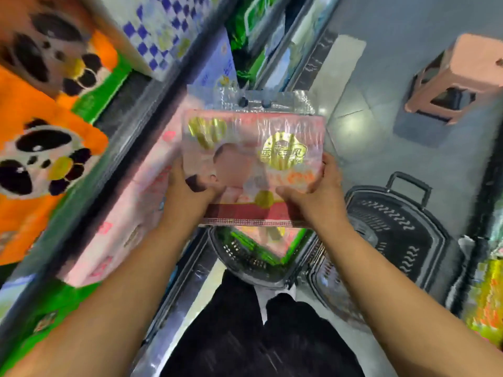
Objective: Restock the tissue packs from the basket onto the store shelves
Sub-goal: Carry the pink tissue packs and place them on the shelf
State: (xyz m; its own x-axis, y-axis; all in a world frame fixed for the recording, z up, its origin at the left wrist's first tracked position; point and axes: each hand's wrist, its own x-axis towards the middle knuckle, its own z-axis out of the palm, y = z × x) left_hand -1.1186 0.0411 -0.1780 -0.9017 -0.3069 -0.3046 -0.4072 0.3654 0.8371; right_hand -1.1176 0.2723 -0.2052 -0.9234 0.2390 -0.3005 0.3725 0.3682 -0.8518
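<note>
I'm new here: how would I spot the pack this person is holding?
Look right of the store shelves, above the dark basket on the floor. The left hand and right hand grip a pink tissue pack. Unlike the orange panda packs shelved beside it, it bears a round gold logo and a clear top strip with two holes.

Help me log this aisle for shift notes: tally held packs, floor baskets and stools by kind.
Pink tissue pack, gripped by left hand and right hand: 1
Baskets: 2
Pink stool: 1
Total: 4
</note>
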